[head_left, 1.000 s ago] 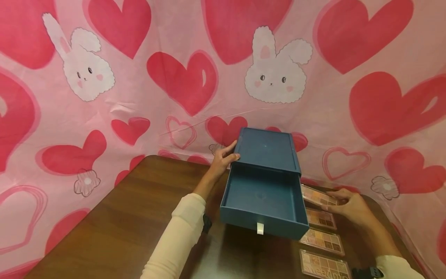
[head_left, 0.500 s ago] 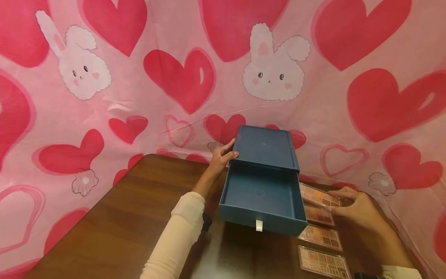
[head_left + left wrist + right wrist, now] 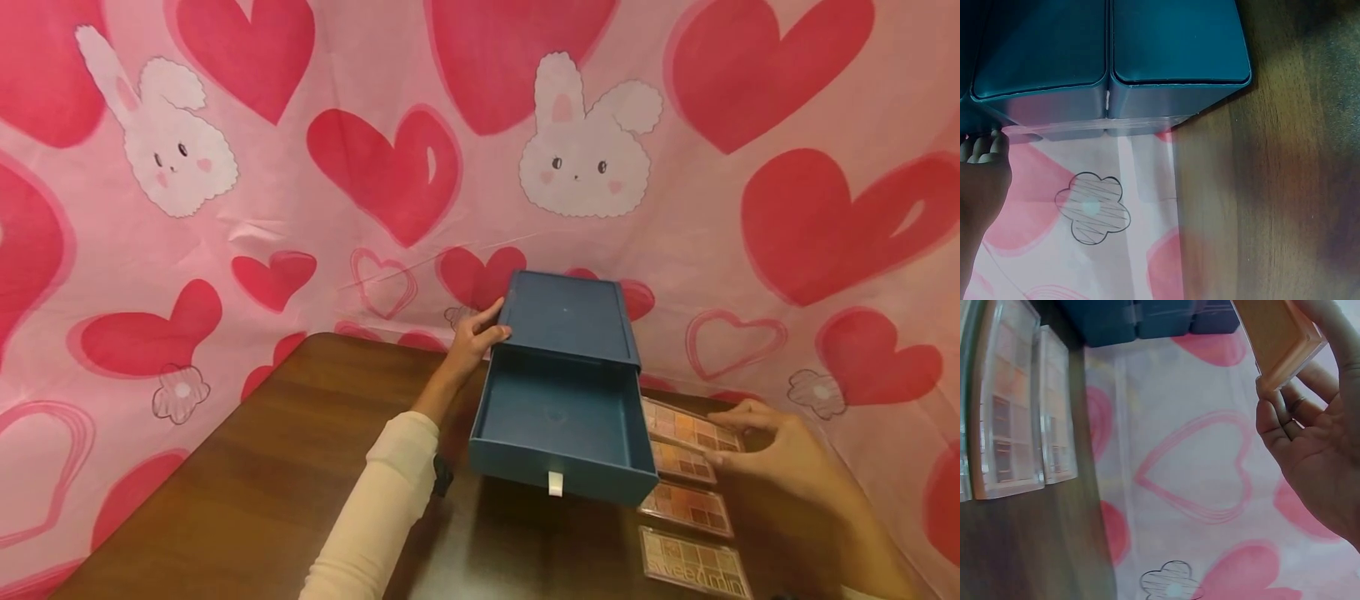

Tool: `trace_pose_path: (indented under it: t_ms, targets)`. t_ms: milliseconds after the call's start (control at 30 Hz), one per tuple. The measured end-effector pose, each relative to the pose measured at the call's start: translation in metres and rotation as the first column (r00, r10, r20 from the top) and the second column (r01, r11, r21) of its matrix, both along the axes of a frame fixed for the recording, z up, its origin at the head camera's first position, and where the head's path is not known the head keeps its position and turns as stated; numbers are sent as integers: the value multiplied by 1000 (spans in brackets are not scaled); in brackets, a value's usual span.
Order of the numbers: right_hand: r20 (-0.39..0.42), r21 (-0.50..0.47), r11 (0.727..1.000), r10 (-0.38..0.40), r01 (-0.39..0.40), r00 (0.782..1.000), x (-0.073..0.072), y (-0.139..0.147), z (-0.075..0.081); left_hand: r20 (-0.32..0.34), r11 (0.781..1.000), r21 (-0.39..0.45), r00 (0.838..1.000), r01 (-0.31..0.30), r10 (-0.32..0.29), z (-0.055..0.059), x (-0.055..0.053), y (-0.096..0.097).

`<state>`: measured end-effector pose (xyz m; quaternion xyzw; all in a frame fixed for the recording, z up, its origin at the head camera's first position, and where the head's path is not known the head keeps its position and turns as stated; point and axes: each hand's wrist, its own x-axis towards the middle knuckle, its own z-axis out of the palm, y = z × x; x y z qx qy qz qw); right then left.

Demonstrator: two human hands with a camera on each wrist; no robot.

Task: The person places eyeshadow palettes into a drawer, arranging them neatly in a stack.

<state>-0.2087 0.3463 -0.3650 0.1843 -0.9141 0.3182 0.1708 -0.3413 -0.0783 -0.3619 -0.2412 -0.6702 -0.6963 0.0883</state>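
The held palette point(image 3: 692, 425) is at the right of the head view, its left end running up to the outline of the drawer, so it is unclear whether any of it is covered. In the right wrist view its orange-toned underside is in the upper right, cut off by the top edge. The right hand point(image 3: 787, 461) pinches the palette's right end between thumb and fingers, spread only as far as the case needs; the thumb partly leaves that wrist view.

The open drawer point(image 3: 558, 417) juts from the blue drawer unit point(image 3: 566, 315) right of centre, its white pull tab point(image 3: 555, 484) hanging at the front. The lower tiers are hidden in the head view; both wrist views show stacked sections, cropped by the frame.

The left hand point(image 3: 471, 343) grips the unit's left side, thumb on the top edge, the fingertips partly hidden; the left wrist view catches just a few curled fingers at its left edge.

Below the held one, a second palette point(image 3: 681, 462), a third palette point(image 3: 686, 507) and a fourth palette point(image 3: 693, 561) lie on the brown table point(image 3: 285, 450). The fourth's raised lettering is only partly legible. Behind, the pink backdrop point(image 3: 480, 192) runs out of frame.
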Motion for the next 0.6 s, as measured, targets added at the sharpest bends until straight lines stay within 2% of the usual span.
trace_pose_path:
  t_ms: [67,133,267,333,600]
  targets:
    - [14,14,1000,-13,13,1000,4,1,3,-13,1000,0,1000,-5,5,-1,-1,0]
    - [0,4,1000,10,-10,1000,5,0,6,-18,1000,7,1000,-6,6,-2,-2,0]
    - [-4,-66,995,69,-69,998,9,-4,14,-18,1000,9,1000,-6,6,-1,-2,0]
    - [0,-77,995,71,-71,997,13,-4,18,-17,1000,10,1000,-5,5,-1,-2,1]
    - [-4,-61,994,86,-86,996,23,-3,35,-17,1000,11,1000,-6,6,-2,-2,0]
